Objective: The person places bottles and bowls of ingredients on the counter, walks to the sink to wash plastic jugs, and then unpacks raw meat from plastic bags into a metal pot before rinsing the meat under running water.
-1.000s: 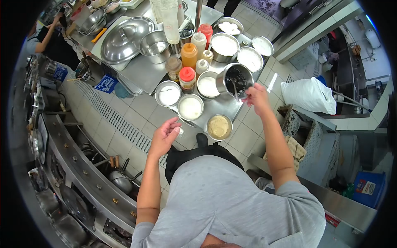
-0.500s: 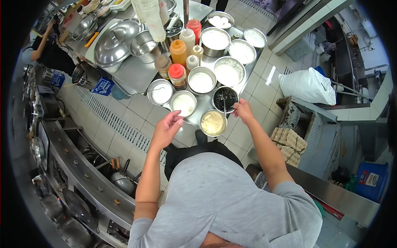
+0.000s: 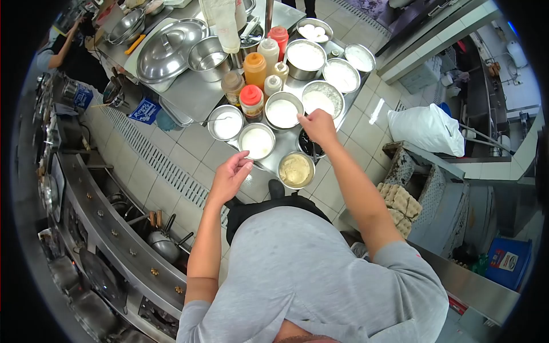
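Presently, a white-filled pot (image 3: 284, 95) is seen on the steel desk (image 3: 286, 140), its right rim approached by the closed-in fingertips of the right hand (image 3: 319, 128); whether it is gripped cannot be told. A dark mass (image 3: 306, 145) in a bowl is partly hidden beneath that hand. The left hand (image 3: 231, 174) is held loosely curled, nothing gripped, fingertips just beside a white-filled bowl (image 3: 257, 125); contact unclear. Between the hands, nearer the body, pale yellow paste (image 3: 296, 170) is contained in another bowl. Squeeze bottles (image 3: 255, 70) are grouped beyond.
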`<state>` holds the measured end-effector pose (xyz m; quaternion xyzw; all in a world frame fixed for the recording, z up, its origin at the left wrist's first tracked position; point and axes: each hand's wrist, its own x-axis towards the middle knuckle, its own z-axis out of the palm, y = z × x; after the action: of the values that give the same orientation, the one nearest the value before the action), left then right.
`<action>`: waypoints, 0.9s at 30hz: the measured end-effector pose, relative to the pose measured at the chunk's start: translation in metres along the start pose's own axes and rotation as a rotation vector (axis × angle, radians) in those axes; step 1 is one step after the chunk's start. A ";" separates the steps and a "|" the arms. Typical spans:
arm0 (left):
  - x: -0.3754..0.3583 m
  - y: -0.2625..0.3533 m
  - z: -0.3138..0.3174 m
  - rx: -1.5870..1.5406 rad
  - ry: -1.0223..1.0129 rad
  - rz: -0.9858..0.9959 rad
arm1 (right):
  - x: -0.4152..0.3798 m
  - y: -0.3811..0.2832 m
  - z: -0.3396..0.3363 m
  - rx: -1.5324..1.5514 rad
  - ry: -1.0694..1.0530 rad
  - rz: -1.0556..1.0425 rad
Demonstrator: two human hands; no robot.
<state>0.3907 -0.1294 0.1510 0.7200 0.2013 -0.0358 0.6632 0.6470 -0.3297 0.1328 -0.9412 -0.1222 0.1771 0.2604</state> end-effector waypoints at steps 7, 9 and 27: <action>0.004 -0.003 0.005 0.034 0.003 0.011 | 0.022 -0.003 0.030 0.398 -0.093 0.089; 0.002 -0.003 0.004 0.018 0.005 -0.008 | 0.022 0.003 0.027 0.416 -0.112 0.078; 0.130 0.008 0.051 0.715 0.156 0.185 | -0.008 0.024 -0.086 0.957 -0.034 0.051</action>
<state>0.5238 -0.1479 0.1111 0.9217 0.1602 0.0111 0.3532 0.6775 -0.3906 0.1914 -0.7154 -0.0079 0.2354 0.6578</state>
